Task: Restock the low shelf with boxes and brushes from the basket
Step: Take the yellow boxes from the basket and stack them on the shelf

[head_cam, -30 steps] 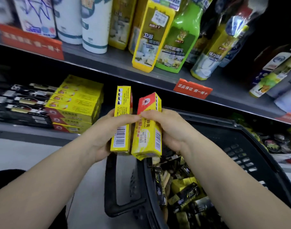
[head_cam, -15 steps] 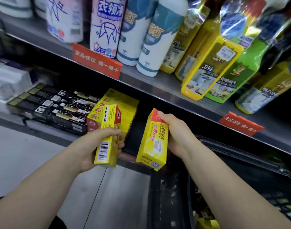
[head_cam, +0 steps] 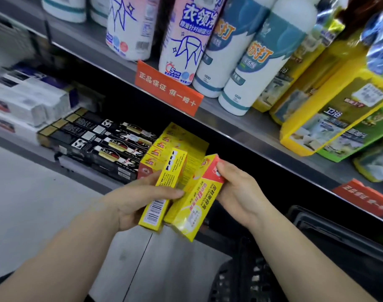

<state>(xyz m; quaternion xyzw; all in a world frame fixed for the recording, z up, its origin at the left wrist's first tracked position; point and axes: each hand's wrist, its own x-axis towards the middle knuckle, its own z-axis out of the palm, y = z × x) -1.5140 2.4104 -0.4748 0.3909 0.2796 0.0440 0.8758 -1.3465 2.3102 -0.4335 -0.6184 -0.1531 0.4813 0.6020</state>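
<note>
My left hand (head_cam: 140, 203) grips a narrow yellow box with a barcode (head_cam: 163, 190). My right hand (head_cam: 236, 192) holds a second yellow and red box (head_cam: 194, 205), tilted, its side touching the first one. Both boxes hang just in front of the low shelf (head_cam: 62, 164), close to a stack of matching yellow boxes (head_cam: 184, 144). Black boxes (head_cam: 94, 144) lie in rows to the left of that stack. The black basket (head_cam: 316, 232) sits at the lower right, its contents out of sight.
An upper shelf (head_cam: 240, 125) carries white spray bottles (head_cam: 186, 40) and yellow and green refill packs (head_cam: 330, 101), with orange price tags (head_cam: 167, 88) on its edge. White boxes (head_cam: 27, 103) lie at far left. Grey floor (head_cam: 33, 203) spreads below.
The view has swung left and nearer the low shelf. My hands have come together again, so the two boxes now touch, and both are closer to the yellow stack.
</note>
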